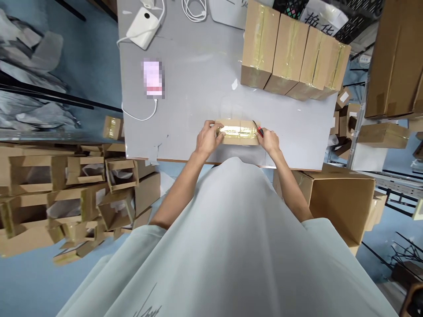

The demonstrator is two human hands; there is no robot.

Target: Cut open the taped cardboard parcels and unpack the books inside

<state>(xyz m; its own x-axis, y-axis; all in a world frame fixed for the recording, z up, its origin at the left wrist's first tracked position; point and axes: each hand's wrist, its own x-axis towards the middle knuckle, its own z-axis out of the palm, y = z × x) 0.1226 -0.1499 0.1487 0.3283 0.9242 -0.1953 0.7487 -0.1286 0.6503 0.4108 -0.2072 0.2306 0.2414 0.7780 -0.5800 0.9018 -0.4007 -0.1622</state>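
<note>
Small box [238, 132] steadied on surface [198, 88], left end clasped by left hand [208, 138]; red-handled tool [259, 130], possibly cutter, gripped by right hand [270, 141] at right end. 4 taped boxes [291, 57] parked behind, clear of work.

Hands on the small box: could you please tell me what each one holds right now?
Left hand: closed on the left end of the taped box.
Right hand: closed on a red-handled tool.
</note>
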